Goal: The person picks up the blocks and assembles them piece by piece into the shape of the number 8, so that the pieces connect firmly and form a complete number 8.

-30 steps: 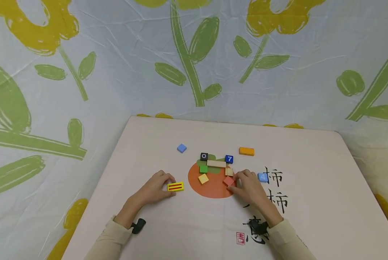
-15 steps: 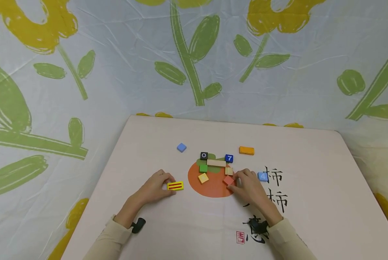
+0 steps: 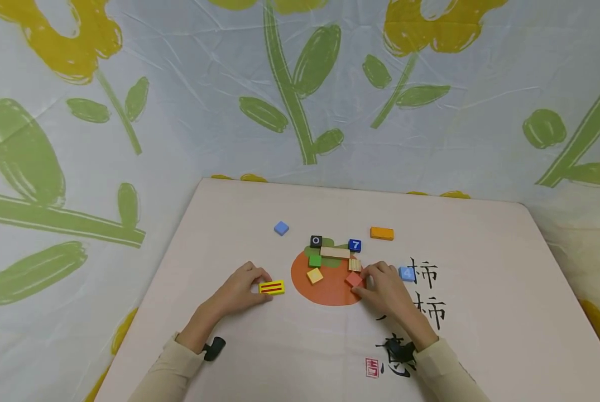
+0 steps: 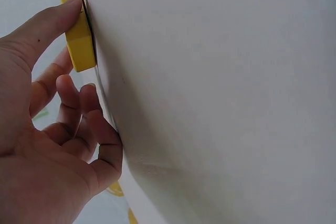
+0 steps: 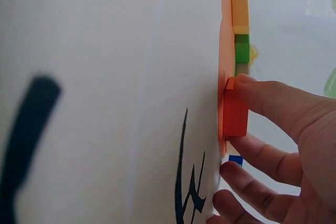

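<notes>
On the left of the table, my left hand (image 3: 240, 287) pinches a yellow block (image 3: 272, 287) with red stripes between thumb and fingers. The left wrist view shows the thumb on the side of this yellow block (image 4: 81, 45), with the other fingers loosely curled below. My right hand (image 3: 386, 286) pinches a red block (image 3: 353, 280) at the right side of a printed orange persimmon (image 3: 330, 296). In the right wrist view, thumb and a finger grip the red block (image 5: 235, 111) at two ends. A striped wooden block (image 3: 354, 265) lies just behind the red one.
Around the persimmon lie a black 0 block (image 3: 316, 241), a blue 7 block (image 3: 354, 245), a wooden plank (image 3: 335, 253), a green block (image 3: 315, 261) and a pale yellow block (image 3: 315, 276). Further out are blue blocks (image 3: 281, 228) and an orange block (image 3: 382, 233).
The head view has shifted slightly. Both hands keep their hold on the yellow and red blocks, and none of the blocks has visibly moved.
</notes>
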`<state>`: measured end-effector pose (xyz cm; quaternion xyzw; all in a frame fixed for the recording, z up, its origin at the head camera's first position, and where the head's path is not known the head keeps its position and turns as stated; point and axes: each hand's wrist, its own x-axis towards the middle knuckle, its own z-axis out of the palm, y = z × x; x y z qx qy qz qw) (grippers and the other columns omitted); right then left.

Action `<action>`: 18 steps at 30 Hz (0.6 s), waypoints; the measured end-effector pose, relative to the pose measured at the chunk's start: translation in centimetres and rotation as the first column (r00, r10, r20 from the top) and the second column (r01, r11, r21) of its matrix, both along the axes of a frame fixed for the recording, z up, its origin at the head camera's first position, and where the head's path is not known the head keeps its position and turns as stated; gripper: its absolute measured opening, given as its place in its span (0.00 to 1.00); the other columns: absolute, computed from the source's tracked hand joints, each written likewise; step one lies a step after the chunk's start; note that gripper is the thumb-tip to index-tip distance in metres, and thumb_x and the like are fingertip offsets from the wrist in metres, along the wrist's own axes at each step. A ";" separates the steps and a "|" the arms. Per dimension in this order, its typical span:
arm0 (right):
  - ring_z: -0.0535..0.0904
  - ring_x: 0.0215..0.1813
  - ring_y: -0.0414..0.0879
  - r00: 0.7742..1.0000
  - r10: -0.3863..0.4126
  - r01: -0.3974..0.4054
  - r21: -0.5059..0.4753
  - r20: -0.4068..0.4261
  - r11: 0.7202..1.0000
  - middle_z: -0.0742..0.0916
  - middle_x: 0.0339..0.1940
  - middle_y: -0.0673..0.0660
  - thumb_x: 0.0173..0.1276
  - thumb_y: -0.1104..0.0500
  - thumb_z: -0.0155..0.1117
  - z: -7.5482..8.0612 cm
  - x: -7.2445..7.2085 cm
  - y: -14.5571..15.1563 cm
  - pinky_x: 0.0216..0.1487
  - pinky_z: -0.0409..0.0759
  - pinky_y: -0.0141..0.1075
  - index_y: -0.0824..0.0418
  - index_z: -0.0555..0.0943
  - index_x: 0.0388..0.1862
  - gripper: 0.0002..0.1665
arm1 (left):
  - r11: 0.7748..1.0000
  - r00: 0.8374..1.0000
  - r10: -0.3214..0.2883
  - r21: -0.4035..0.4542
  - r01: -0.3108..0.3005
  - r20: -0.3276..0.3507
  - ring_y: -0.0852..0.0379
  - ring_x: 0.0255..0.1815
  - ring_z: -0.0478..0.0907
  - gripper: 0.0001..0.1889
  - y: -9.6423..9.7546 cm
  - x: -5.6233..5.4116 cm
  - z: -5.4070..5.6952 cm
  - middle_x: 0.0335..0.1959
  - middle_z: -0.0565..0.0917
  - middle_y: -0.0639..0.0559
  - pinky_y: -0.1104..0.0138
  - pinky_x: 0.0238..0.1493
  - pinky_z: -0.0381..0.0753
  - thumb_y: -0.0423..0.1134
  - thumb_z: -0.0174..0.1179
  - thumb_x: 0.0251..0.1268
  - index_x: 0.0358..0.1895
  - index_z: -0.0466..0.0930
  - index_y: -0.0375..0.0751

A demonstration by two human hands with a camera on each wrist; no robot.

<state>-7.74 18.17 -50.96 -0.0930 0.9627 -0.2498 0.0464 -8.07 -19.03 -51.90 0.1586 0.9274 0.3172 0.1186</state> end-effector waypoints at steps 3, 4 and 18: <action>0.73 0.51 0.58 1.000 -0.002 0.002 0.004 0.005 1.000 0.81 0.50 0.61 0.60 0.48 0.77 0.0 0.0 0.0 0.51 0.75 0.51 0.59 0.83 0.43 0.20 | 1.000 1.000 -0.006 0.014 0.006 -0.006 0.59 0.37 0.68 0.16 0.1 0.1 0.3 0.35 0.70 0.57 0.63 0.40 0.72 0.46 0.77 0.53 0.44 0.83 0.53; 0.73 0.51 0.58 1.000 -0.001 0.001 0.004 0.006 1.000 0.81 0.50 0.61 0.60 0.48 0.77 0.0 0.0 0.0 0.51 0.75 0.51 0.59 0.83 0.43 0.20 | 1.000 1.000 -0.009 0.017 0.009 -0.009 0.59 0.37 0.68 0.16 0.1 0.1 0.4 0.35 0.70 0.57 0.63 0.40 0.72 0.45 0.77 0.53 0.44 0.83 0.53; 0.73 0.51 0.58 1.000 0.005 -0.005 -0.001 0.000 1.000 0.81 0.49 0.61 0.60 0.49 0.77 0.3 0.0 0.1 0.51 0.75 0.51 0.59 0.83 0.42 0.19 | 0.999 0.996 -0.046 -0.030 0.043 -0.082 0.61 0.37 0.68 0.18 2.4 -0.5 1.4 0.35 0.70 0.59 0.67 0.36 0.72 0.48 0.77 0.54 0.47 0.84 0.53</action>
